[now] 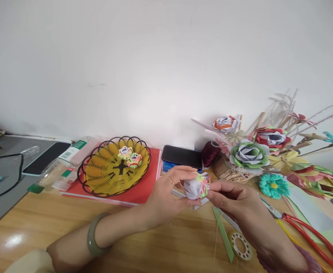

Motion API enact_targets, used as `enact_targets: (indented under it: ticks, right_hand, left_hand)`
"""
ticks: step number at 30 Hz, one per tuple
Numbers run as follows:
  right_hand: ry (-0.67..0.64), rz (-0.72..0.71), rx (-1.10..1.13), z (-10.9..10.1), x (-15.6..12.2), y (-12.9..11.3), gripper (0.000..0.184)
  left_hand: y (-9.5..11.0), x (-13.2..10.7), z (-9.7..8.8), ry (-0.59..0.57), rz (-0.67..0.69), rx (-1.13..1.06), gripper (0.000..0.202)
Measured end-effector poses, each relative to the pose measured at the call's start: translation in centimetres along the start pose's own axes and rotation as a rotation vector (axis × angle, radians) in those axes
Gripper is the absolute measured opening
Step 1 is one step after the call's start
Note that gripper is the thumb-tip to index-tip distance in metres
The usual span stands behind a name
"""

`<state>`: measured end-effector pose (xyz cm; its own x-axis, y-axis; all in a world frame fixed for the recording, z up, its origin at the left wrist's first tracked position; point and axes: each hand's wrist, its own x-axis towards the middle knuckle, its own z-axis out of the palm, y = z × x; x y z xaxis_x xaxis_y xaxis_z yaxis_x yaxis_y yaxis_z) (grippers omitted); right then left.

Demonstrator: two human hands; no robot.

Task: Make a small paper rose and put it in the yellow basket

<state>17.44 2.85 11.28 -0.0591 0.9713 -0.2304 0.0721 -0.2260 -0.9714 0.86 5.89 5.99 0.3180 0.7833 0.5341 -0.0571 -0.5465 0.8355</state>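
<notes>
My left hand (166,195) and my right hand (234,199) meet over the wooden table (41,223), both pinched on a small folded paper flower (197,186) in white, pink and green. The left fingers wrap its left side; a ring and a green bangle (93,240) show on that arm. The right fingertips grip its right edge. Two finished small paper flowers (130,156) lie in a yellow wicker basket (109,174) with a black wire rim, to the left of my hands.
The basket stands on red paper (143,191). A dark phone (182,156) lies behind my hands, another phone (45,157) far left. A bunch of large paper flowers (250,153) fills the right. Red-handled scissors (308,231), a tape roll (240,246) and a green strip (223,235) lie near my right hand.
</notes>
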Motion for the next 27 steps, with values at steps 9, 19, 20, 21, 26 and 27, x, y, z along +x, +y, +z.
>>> enact_targets:
  ticks: [9,19,20,21,26,27]
  right_hand:
    - [0.065,-0.031,0.088,0.2,-0.1,0.3,0.022]
    - [0.366,-0.29,0.22,-0.9,-0.6,-0.2,0.02]
    - [0.343,-0.294,0.196,-0.9,-0.6,-0.2,0.019]
    - [0.322,-0.296,0.172,-0.9,-0.7,-0.1,0.019]
    - [0.365,-0.332,0.002,-0.6,-1.2,0.2,0.014]
    - [0.382,-0.358,-0.035,-0.4,-1.3,0.2,0.012]
  left_hand:
    - [0.0,0.1,0.3,0.025,-0.304,-0.297,0.05]
    - [0.2,0.9,0.3,0.003,-0.534,-0.835,0.052]
    - [0.2,0.8,0.3,-0.011,-0.547,-0.853,0.052]
    - [0.3,0.8,0.3,-0.02,-0.559,-0.865,0.052]
    - [0.6,0.9,0.3,-0.024,-0.599,-0.878,0.054]
    - [0.7,0.9,0.3,-0.029,-0.605,-0.878,0.054]
